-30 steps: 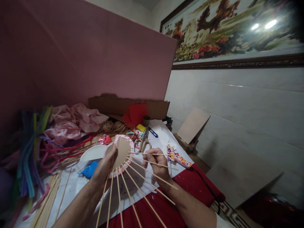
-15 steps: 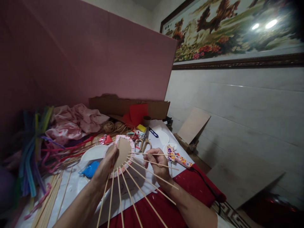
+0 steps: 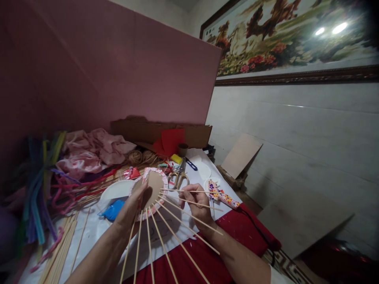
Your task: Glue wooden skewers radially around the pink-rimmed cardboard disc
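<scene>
Clamping round brown cardboard disc (image 3: 155, 183) in left hand (image 3: 134, 203), pinching thin pale wooden stick (image 3: 171, 190) at three o'clock in right hand (image 3: 199, 205); best held steady.

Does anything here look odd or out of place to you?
Nothing looks clearly spilled or broken. The held cardboard disc looks lopsided: wooden sticks fan from its near and right edges, none showing at its far edge. The cord of the floral glue gun also trails over the edge of the red cloth.
</scene>
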`<move>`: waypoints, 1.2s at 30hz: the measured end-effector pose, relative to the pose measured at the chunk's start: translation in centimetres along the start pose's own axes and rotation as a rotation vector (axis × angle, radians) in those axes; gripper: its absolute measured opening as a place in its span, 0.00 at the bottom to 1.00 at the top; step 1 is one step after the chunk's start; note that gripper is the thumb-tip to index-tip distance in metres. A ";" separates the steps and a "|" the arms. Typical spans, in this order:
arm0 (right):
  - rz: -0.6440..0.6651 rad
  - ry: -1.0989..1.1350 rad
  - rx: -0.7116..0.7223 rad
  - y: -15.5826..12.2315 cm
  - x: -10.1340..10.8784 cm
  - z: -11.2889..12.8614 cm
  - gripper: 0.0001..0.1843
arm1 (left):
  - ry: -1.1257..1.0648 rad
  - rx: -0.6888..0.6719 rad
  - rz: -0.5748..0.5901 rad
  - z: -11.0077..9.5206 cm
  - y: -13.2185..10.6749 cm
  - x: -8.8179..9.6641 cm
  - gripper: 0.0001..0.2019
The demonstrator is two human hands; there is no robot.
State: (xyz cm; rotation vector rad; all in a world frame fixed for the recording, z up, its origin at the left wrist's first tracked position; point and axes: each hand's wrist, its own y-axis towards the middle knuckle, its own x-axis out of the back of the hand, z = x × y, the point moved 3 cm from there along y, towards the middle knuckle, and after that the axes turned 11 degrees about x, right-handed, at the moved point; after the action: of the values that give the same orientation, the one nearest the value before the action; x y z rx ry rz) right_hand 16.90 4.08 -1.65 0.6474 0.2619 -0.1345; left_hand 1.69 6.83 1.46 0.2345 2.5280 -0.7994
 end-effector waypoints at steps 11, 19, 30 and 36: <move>0.006 -0.012 -0.029 0.0 -0.1 0.2 0.03 | -0.028 -0.014 0.000 -0.1 -0.9 -0.5 0.18; -0.003 -0.005 -0.033 0.1 -0.1 0.1 0.04 | -0.047 0.025 0.024 -0.1 -1.1 -0.8 0.18; -0.004 -0.017 -0.007 0.0 0.0 0.1 0.03 | -0.074 0.005 -0.012 0.0 -0.7 -0.4 0.17; 0.011 -0.007 0.005 -0.1 0.0 0.0 0.03 | -0.030 0.008 -0.019 0.1 -0.6 -0.1 0.19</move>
State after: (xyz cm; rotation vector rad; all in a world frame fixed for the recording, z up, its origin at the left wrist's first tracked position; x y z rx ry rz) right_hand 16.82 4.00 -1.74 0.6533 0.2509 -0.1266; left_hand 1.64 6.34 1.74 0.2002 2.5027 -0.8138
